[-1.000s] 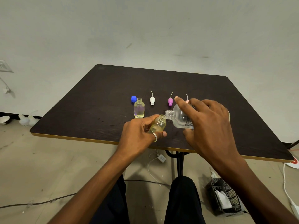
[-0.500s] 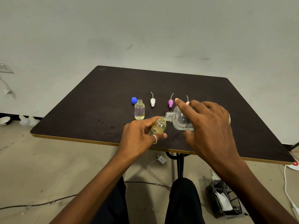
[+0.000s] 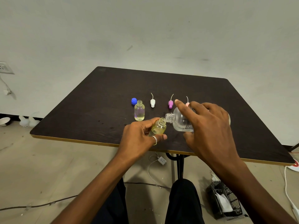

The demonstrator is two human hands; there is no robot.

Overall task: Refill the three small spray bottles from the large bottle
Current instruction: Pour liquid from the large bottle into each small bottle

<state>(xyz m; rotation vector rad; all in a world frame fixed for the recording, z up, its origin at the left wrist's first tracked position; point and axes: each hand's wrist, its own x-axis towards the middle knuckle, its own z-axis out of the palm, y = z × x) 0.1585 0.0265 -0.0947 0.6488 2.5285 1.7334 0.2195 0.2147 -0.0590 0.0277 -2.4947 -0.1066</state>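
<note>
**Large bottle tipped to a small spray bottle**

Head camera, looking down at both hands. The right hand [image 3: 208,126] grips the large bottle [image 3: 181,122], tipped on its side above the dark surface [image 3: 97,110]. Its fingers [image 3: 182,106] curl over the clear body, with the index finger stretched toward the neck.

The large bottle's open mouth sits right at the open mouth of a small spray bottle [image 3: 159,127] just left of it. That bottle is tilted and holds yellowish liquid. The left hand [image 3: 139,136] holds it with fingers [image 3: 146,123] curled round it and a ring [image 3: 155,139] on one.

Farther left of the large bottle, a second small bottle [image 3: 139,112] stands upright and uncapped on the surface, with a blue cap [image 3: 134,101] just behind it.

Behind the large bottle is a row of three tops:
- a white spray top [image 3: 152,102]
- a purple spray top [image 3: 170,103]
- a pink spray top [image 3: 187,103], partly hidden by the right hand
</note>
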